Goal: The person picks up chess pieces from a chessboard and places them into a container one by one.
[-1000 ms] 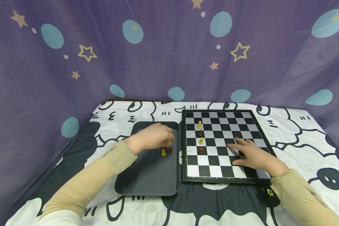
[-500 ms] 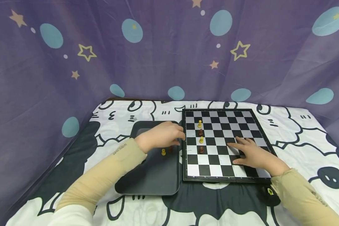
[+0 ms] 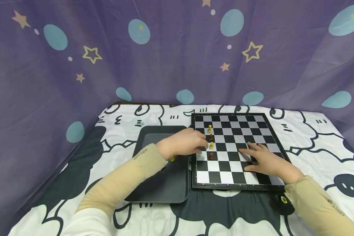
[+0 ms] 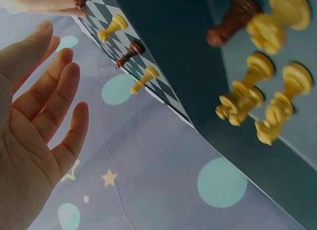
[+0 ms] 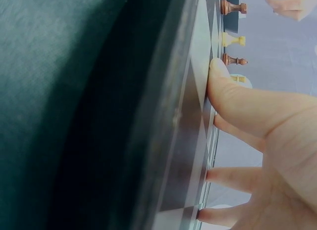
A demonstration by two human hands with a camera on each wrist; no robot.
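Fingers loosely extended and holding nothing visible, your left hand hovers over the left edge of the black-and-white checkered chessboard, just left of its standing yellow and reddish-brown chess pieces, while your right hand rests outspread, grasping nothing, on the board's right side.

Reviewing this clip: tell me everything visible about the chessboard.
The chessboard has black and pale squares, the pale ones whiter toward the person, inside a dark raised frame, perhaps plastic. It lies flat and unfolded on the patterned cloth, right of the dark tray. Two yellow pieces and two reddish-brown pieces stand alternating in its second column from the left. The right hand rests fingertips on it; the left hand reaches over its left edge, contact unclear.
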